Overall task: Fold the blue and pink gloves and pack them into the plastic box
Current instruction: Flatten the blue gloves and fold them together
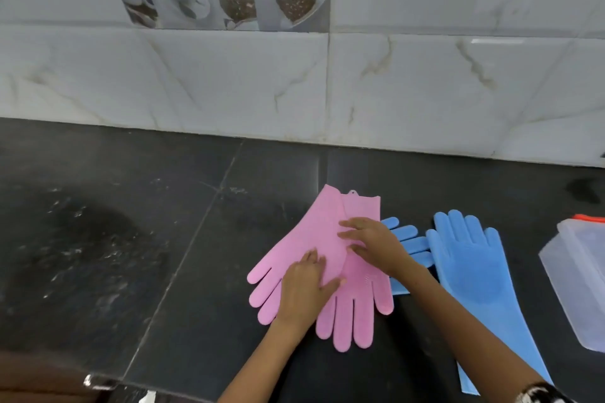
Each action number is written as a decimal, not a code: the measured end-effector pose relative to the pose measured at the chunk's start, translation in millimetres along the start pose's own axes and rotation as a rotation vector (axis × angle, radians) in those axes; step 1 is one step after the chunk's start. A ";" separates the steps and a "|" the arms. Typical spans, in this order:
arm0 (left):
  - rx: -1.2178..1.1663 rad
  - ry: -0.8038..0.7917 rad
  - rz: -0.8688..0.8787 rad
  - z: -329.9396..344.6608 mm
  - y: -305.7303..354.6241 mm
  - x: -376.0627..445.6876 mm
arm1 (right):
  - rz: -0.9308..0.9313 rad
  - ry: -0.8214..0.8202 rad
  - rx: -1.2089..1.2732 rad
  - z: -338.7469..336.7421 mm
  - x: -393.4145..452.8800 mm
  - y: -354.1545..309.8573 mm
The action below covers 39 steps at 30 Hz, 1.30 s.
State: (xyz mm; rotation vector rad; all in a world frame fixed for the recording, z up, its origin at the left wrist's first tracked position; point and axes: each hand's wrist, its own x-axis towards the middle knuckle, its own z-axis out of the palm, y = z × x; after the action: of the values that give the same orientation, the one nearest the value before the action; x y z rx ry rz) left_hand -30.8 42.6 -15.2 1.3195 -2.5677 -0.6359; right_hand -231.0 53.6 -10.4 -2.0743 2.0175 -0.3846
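**Pink gloves pinned flat, blue ones off to the side**

So, a dark counter (pixel 131 239) is seen under a marble-tile wall (pixel 229 82), bare on its left half. Around the middle, two pink gloves (pixel 314 239) are laid overlapping, cuffs toward the wall and fingers toward the person. The left hand (pixel 302 288) is pressed flat on the left glove's palm, grip released, fingers spread, nothing grasped. The right hand (pixel 370 242) is laid across where the two gloves overlap, fingers also loose and flat rather than clenched. Just right of that, a blue glove (pixel 409 245) is partly hidden under the right forearm, only its fingers showing. Beside it, a second blue glove (pixel 474 271) is stretched out palm-up, fingers toward the wall. At the far right edge, the clear plastic box (pixel 576 271) is cut off by the frame, nothing visibly packed inside.
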 end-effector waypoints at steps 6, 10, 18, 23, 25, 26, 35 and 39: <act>0.056 0.044 0.044 -3.6 -0.6 -5.8 | 0.060 -0.181 0.080 -10.3 10.7 11.1; -0.182 0.173 0.024 -11.6 -3.5 -6.1 | 0.082 -0.176 0.082 -11.7 16.4 7.3; -0.850 0.064 -0.227 -55.9 -35.1 4.3 | 0.138 0.165 0.204 -19.1 35.0 -19.6; -1.232 -0.052 -0.488 -96.0 -59.7 3.4 | 0.017 0.167 0.249 -51.6 81.8 -45.4; -1.265 -0.024 -0.562 -113.3 -77.9 3.0 | -0.016 0.125 0.207 -57.7 113.6 -66.2; -1.237 0.036 -0.603 -121.9 -88.1 5.0 | -0.049 0.096 0.177 -55.6 129.5 -79.7; -0.247 0.190 -0.394 -93.4 -84.9 8.6 | 0.021 0.142 0.044 -7.5 113.6 -94.5; -0.208 0.184 -0.058 -49.8 -40.8 -1.2 | 0.255 0.140 0.052 -8.2 52.3 -38.0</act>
State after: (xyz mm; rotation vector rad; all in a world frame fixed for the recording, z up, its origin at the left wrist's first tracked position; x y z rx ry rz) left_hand 17.1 8.3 10.7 1.3196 -2.2585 -0.7325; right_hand -196.8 2.7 11.7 -1.7751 2.2911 -0.5405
